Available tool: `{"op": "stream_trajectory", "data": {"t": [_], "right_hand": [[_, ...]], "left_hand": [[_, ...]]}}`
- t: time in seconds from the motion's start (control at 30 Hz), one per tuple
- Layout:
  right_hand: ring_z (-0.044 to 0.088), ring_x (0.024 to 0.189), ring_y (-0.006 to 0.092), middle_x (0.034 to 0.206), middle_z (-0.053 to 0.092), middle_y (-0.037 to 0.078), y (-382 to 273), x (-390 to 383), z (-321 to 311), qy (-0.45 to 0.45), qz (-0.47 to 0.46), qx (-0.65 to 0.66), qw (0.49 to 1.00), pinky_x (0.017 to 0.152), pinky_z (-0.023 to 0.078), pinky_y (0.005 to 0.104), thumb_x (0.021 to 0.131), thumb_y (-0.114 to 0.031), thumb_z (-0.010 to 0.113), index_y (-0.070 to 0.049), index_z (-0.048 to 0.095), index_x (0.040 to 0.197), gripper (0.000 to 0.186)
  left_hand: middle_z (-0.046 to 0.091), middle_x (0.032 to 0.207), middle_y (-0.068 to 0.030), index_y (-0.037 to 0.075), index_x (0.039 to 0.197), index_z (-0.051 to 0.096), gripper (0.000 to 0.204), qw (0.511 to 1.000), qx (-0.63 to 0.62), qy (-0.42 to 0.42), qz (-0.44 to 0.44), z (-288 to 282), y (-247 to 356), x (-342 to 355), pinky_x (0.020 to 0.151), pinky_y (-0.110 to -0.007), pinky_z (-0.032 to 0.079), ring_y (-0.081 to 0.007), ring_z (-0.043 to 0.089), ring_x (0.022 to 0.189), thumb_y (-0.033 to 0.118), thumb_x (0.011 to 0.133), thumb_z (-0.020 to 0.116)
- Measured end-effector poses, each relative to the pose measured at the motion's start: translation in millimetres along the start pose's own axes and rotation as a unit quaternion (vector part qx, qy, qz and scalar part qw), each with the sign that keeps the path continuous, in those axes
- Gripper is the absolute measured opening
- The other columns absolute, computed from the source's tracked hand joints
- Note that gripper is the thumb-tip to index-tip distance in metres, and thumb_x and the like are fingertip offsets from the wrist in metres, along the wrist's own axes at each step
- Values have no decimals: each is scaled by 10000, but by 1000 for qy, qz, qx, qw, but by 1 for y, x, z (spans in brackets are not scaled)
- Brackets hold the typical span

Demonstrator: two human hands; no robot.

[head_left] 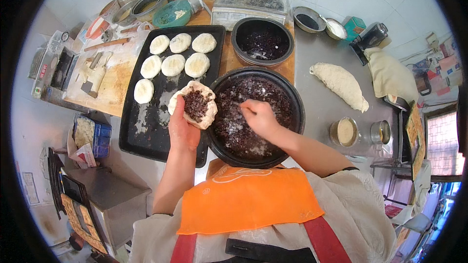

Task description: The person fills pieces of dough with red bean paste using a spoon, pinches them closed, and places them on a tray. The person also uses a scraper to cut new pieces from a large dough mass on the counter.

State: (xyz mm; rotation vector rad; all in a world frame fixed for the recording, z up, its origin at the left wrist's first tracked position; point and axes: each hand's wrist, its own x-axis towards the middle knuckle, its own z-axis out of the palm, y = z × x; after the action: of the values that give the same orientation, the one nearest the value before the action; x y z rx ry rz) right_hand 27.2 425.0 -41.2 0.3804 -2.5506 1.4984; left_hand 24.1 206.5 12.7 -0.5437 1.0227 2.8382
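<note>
your left hand [183, 127] cups the dough [210, 116] from below and the left, thumb up its near side, holding it open with dark filling [196, 104] inside. the dough is over the right part of the tray [146, 141], beside the pan [299, 115]. your right hand [263, 121] is over the pan, fingers curled narrow; i cannot tell what they pinch. seven buns [173, 65] lie on the tray. a dough roll [340, 85] rests on the counter [317, 53] to your right.
</note>
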Motion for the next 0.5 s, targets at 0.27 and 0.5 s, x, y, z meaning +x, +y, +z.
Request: {"op": "stream_trajectory", "data": {"t": [0.27,0.5], "right_hand": [[639,612,223,712,651,131,6,-1,13,-138,179,195,954,566,506,334,866,-83,603,48,667,943,165],[627,609,189,737,626,124,1,-8,-11,-133,333,398,844,525,526,307,889,-59,594,94,630,982,183]], "left_hand": [[553,1313,-107,21,1313,491,436,998,-58,-7,-2,-21,2,-1,1019,-446,432,-271,543,1196,337,1013,472],[593,1239,-106,22,1283,513,360,1000,-11,2,5,-12,8,-10,958,-419,487,-252,592,1125,196,971,553]]}}
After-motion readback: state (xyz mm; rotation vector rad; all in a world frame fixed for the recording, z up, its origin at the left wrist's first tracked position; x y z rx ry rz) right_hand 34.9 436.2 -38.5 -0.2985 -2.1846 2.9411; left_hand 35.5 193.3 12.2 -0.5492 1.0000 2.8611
